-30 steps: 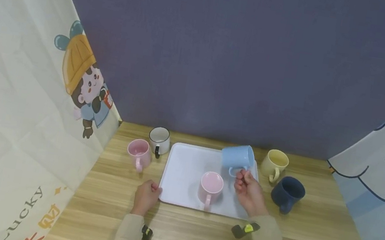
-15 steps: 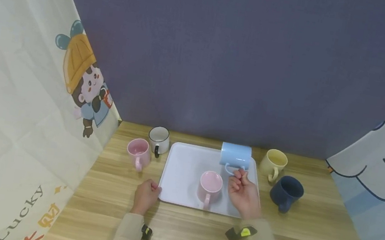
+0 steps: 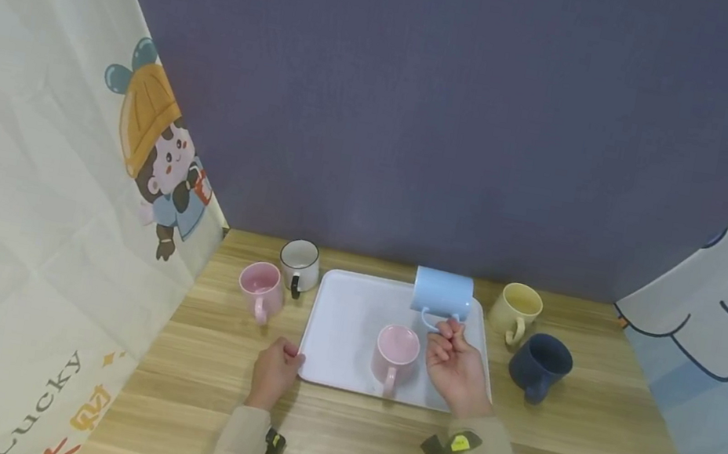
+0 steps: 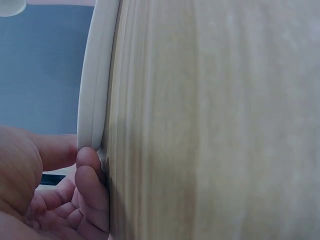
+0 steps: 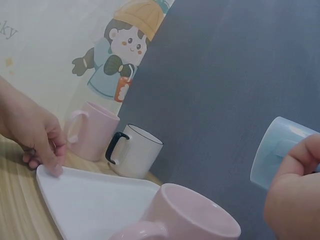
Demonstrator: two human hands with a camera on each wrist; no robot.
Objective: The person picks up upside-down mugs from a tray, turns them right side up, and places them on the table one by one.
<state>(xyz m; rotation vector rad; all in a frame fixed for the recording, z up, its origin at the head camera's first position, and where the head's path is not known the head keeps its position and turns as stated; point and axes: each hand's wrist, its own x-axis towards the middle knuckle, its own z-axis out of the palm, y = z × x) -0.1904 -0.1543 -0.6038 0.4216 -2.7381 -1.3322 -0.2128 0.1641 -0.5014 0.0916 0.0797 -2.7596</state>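
Observation:
My right hand [image 3: 458,370] grips the handle of a light blue mug [image 3: 442,293], which is tipped onto its side above the back right of a white tray [image 3: 342,327]. In the right wrist view, the mug [image 5: 277,150] shows at the right edge, partly behind the curled fingers. A pink mug [image 3: 397,350] stands upright on the tray, its handle toward me. At the tray's front left corner, my left hand [image 3: 274,373] pinches the rim. The left wrist view shows the thumb and fingertips at the tray's edge [image 4: 95,90].
Left of the tray, another pink mug [image 3: 262,290] and a white mug [image 3: 300,264] with a black handle stand on the wooden table [image 3: 357,448]. To the right are a yellow mug [image 3: 517,311] and a dark blue mug [image 3: 540,366]. A dark wall [image 3: 409,123] rises behind.
My right hand has shifted slightly left with the light blue mug, which has turned so that its mouth no longer shows. The left hand stays at the tray corner.

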